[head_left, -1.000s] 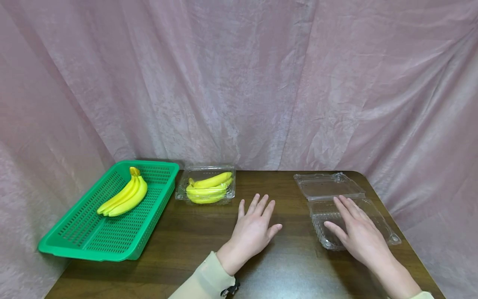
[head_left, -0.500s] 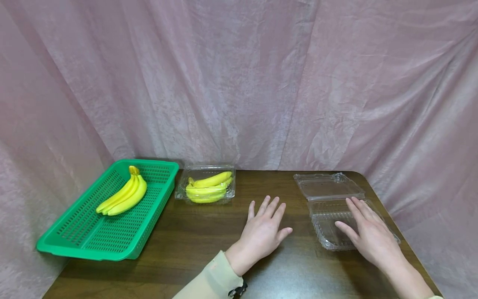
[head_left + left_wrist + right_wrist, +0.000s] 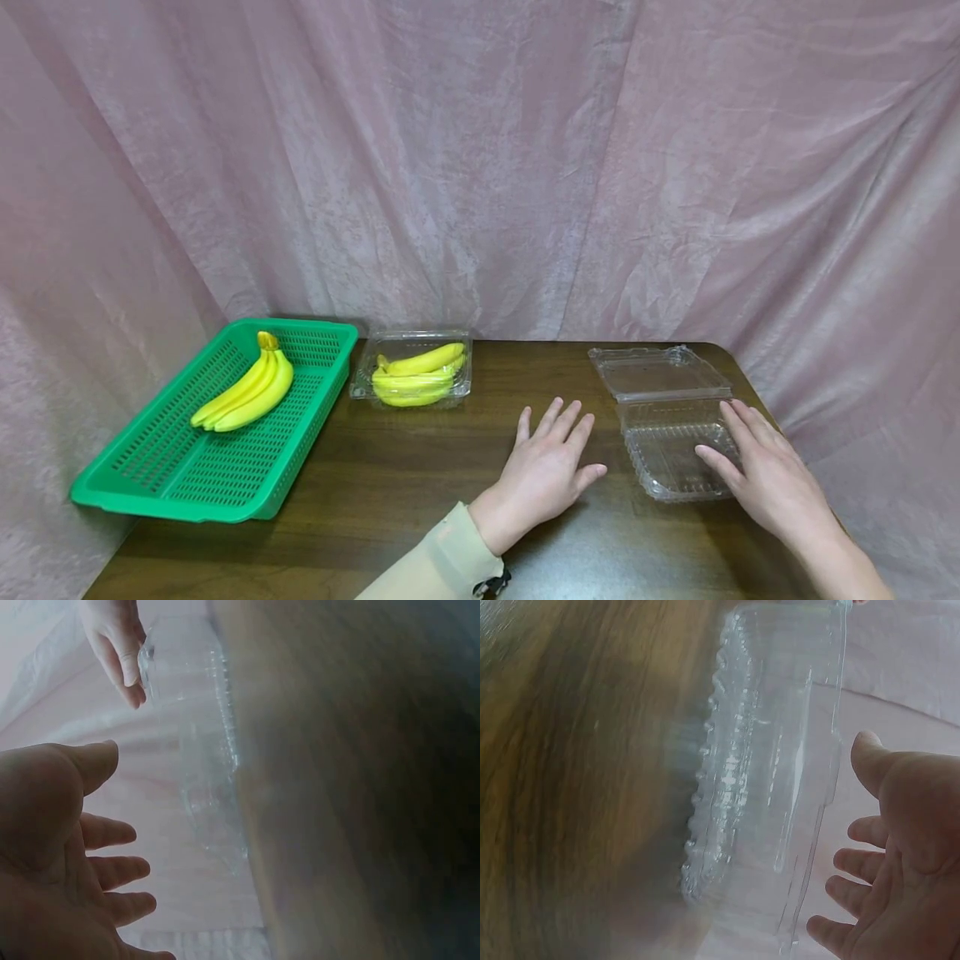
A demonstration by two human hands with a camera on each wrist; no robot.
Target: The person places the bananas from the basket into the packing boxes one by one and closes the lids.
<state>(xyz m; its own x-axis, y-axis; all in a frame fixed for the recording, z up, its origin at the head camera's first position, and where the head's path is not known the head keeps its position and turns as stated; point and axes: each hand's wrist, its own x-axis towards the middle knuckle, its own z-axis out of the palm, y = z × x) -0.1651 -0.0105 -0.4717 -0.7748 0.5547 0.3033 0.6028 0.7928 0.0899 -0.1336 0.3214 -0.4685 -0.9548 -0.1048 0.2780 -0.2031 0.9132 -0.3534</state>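
Observation:
In the head view my left hand (image 3: 543,477) hovers over the middle of the table, fingers spread and holding nothing. My right hand (image 3: 776,479) hangs above the right side of an open clear plastic clamshell box (image 3: 671,462), hiding part of that edge. The box's hinged lid (image 3: 660,372) lies folded back flat. From the right wrist view, a gap shows between the right hand (image 3: 907,847) and the ribbed clear box (image 3: 739,772). The left wrist view has the left hand (image 3: 67,855) with relaxed, parted fingers, apart from the box.
At the left stands a green plastic basket (image 3: 213,483) holding a bunch of bananas (image 3: 251,392). Beside it, a closed clear clamshell (image 3: 382,342) contains another bunch of bananas (image 3: 412,390). A pink curtain (image 3: 480,167) hangs behind the brown wooden table (image 3: 405,483).
Both hands have drifted to the right in the head view, staying spread. More of the open box's base now shows beside the right hand. The bananas and boxes stay in place.

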